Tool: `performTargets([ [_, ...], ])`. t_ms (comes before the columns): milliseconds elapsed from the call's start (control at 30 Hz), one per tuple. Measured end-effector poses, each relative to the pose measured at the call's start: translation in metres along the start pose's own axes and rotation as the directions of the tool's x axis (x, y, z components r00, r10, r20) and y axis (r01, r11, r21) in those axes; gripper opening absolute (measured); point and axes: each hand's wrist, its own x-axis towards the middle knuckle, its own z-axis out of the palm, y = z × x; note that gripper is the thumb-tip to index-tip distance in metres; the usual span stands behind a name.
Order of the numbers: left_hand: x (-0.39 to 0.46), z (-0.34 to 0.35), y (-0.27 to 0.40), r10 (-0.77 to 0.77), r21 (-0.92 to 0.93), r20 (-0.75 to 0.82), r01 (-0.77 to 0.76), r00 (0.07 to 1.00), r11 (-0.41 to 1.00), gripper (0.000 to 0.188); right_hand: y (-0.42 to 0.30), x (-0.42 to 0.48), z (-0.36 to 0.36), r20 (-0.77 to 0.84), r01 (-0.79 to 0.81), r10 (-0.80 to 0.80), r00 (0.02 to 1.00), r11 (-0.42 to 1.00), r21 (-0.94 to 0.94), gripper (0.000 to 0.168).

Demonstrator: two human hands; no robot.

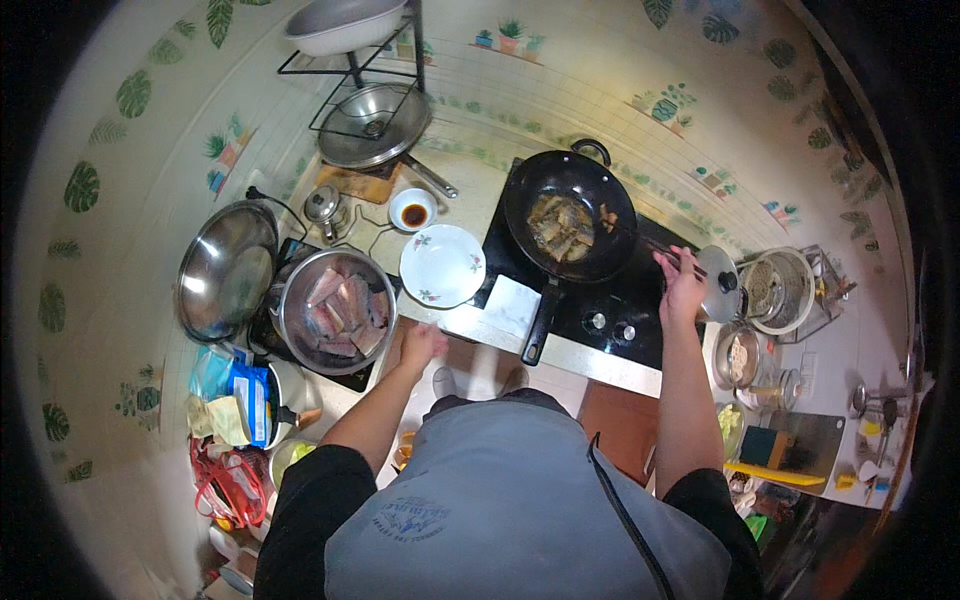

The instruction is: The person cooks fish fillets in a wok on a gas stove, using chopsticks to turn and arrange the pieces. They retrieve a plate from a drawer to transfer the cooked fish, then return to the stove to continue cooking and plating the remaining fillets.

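My right hand (pixel 681 291) grips dark chopsticks (pixel 664 250) beside the black wok (pixel 525 217). Pieces of fish (pixel 561 227) lie together in the wok's bottom, with smaller brown bits on its right wall. The wok's long handle reaches forward over the counter edge. My left hand (pixel 424 345) hovers by the front edge of the counter, its fingers blurred and nothing visible in it. Near it are a white plate with a flower pattern (pixel 442 266) and a steel pot (pixel 335 311) of raw fish pieces. A small bowl of dark sauce (pixel 413 211) stands behind the plate.
A white tile-like square (pixel 513 301) lies by the black glass hob (pixel 574 319). At right are a glass lid (pixel 718 282) and a strainer pot (pixel 780 289). A large steel basin (pixel 227 270) leans at left. A lidded pan (pixel 375 124) sits under a black rack (pixel 420 52).
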Motion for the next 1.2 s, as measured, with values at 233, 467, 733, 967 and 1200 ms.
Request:
performTargets([
  [233, -0.079, -0.06, -0.086, -0.043, 0.374, 0.084, 0.009, 0.996, 0.927, 0.026, 0.011, 0.004, 0.005, -0.015, 0.021, -0.02, 1.0, 0.998, 0.053, 0.025],
  [467, -0.102, -0.074, -0.083, -0.076, 0.362, 0.017, 0.065, 0.997, 0.93, 0.025, 0.019, 0.011, 0.004, -0.001, 0.076, -0.076, 0.997, 0.996, 0.051, 0.027],
  [733, -0.112, -0.089, -0.084, -0.009, 0.411, 0.015, 0.002, 1.0, 0.912, 0.024, 0.026, 0.01, 0.022, -0.024, 0.079, -0.079, 0.997, 0.996, -0.034, 0.029],
  [967, -0.132, -0.098, -0.088, -0.011, 0.379, -0.06, 0.033, 0.998, 0.925, 0.026, 0.024, -0.071, 0.109, 0.345, 0.078, -0.015, 0.939, 0.982, -0.171, 0.026],
  [1200, -0.149, -0.102, -0.101, -0.047, 0.274, -0.086, 0.069, 0.995, 0.959, 0.026, 0.156, -0.115, 0.204, 0.636, 0.254, 0.077, 0.767, 0.875, -0.412, 0.028],
])
